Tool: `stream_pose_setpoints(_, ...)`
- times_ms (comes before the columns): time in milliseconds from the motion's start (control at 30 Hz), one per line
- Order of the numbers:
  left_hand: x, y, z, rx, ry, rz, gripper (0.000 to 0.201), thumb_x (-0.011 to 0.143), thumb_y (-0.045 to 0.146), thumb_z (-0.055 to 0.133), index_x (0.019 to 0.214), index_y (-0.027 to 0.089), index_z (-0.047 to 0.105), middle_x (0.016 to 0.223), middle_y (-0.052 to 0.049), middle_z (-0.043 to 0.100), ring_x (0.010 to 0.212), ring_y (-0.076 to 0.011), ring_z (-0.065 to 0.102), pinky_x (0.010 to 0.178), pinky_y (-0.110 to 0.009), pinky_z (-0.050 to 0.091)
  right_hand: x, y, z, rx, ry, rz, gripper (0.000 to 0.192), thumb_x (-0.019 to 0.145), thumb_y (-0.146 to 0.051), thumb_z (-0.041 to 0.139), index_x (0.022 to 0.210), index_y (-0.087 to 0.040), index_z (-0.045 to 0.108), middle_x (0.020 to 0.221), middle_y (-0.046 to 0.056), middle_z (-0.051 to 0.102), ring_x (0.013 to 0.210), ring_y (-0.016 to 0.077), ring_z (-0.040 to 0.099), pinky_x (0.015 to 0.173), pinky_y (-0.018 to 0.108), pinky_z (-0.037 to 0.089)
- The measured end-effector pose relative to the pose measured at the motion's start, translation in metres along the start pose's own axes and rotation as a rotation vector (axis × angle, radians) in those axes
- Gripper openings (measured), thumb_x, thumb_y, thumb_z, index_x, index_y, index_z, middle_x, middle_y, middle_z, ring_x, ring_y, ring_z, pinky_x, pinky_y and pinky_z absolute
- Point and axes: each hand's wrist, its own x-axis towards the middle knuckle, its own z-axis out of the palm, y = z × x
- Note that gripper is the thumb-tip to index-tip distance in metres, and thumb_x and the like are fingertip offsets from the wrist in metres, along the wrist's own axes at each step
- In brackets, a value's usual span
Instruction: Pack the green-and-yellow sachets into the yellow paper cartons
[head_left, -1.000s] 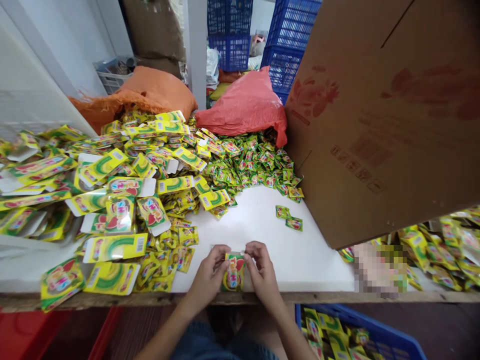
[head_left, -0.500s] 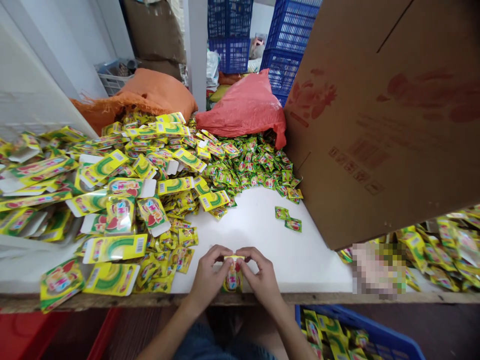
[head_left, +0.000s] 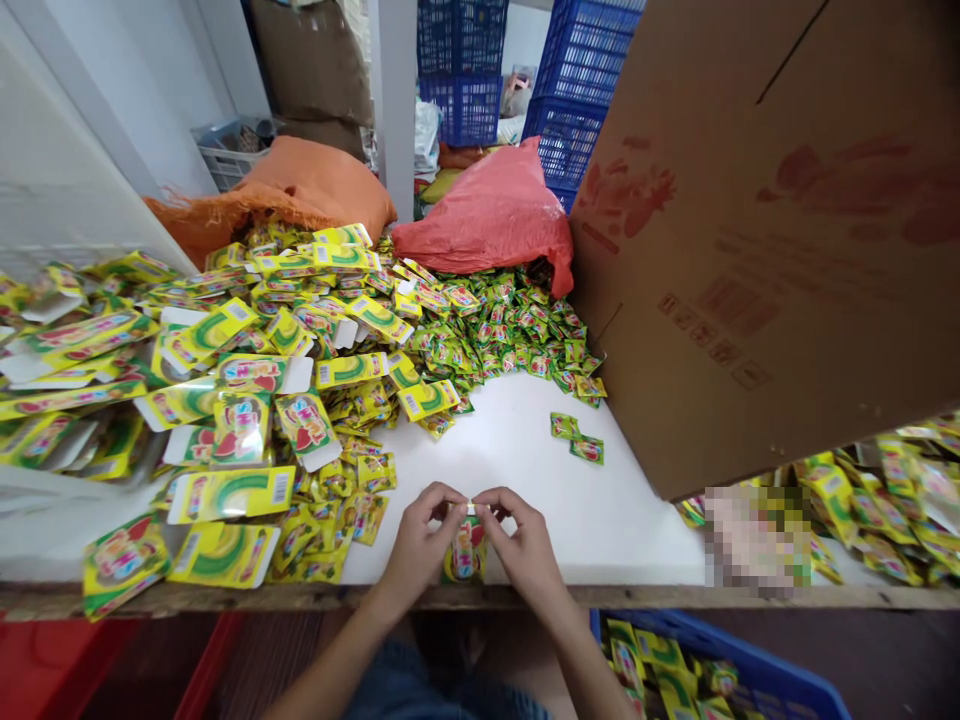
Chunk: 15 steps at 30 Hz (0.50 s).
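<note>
Between my hands, near the front edge of the white table (head_left: 510, 430), is a small yellow-green candy box (head_left: 466, 552) with its printed face toward me. My left hand (head_left: 426, 545) pinches its top end from the left, thumb and forefinger together. From the right, my right hand (head_left: 519, 545) pinches the same end, its fingertips almost meeting the left ones. A bit of white flap shows at the fingertips. To the left lie flat yellow boxes (head_left: 231, 494) and a heap of yellow sachets (head_left: 319, 530). Two green sachets (head_left: 586, 449) lie beyond my right hand.
A large cardboard carton (head_left: 735, 270) leans over the right side. Orange (head_left: 322, 180) and red (head_left: 487, 215) sacks lie at the back, with green sachets (head_left: 517, 325) before the red one. Below the table edge stands a blue crate (head_left: 780, 670) holding filled boxes. A blurred patch (head_left: 757, 540) covers something at right.
My fingertips have moved slightly up and closer together at the box's top end. The yellow top strip seen before gives way to a white flap. The rest looks unchanged.
</note>
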Motion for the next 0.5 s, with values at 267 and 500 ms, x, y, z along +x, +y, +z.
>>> stream_pose_setpoints(267, -0.01, -0.003, -0.01, 0.024, -0.121, 0.06, 0.019, 0.082, 0.031, 0.053, 0.089, 0.018, 0.066, 0.085, -0.006, 0.064, 0.084, -0.0185, 0.058, 0.079, -0.03, 0.045, -0.017, 0.002, 0.005, 0.062, -0.014, -0.05, 0.021, 0.086, -0.028, 0.046, 0.095, -0.021, 0.064, 0.091, 0.005, 0.065, 0.086, 0.0178, 0.059, 0.078, 0.03, 0.048)
stream_pose_setpoints(500, 0.019, -0.006, -0.041, 0.444, 0.135, 0.186, 0.036, 0.083, 0.026, 0.051, 0.119, 0.022, 0.048, 0.114, -0.009, 0.055, 0.105, -0.0229, 0.051, 0.091, -0.039, 0.04, -0.073, 0.017, -0.16, -0.514, -0.01, 0.132, 0.024, 0.07, -0.045, 0.061, 0.082, -0.026, 0.07, 0.083, 0.008, 0.069, 0.074, 0.0233, 0.064, 0.065, 0.029, 0.053)
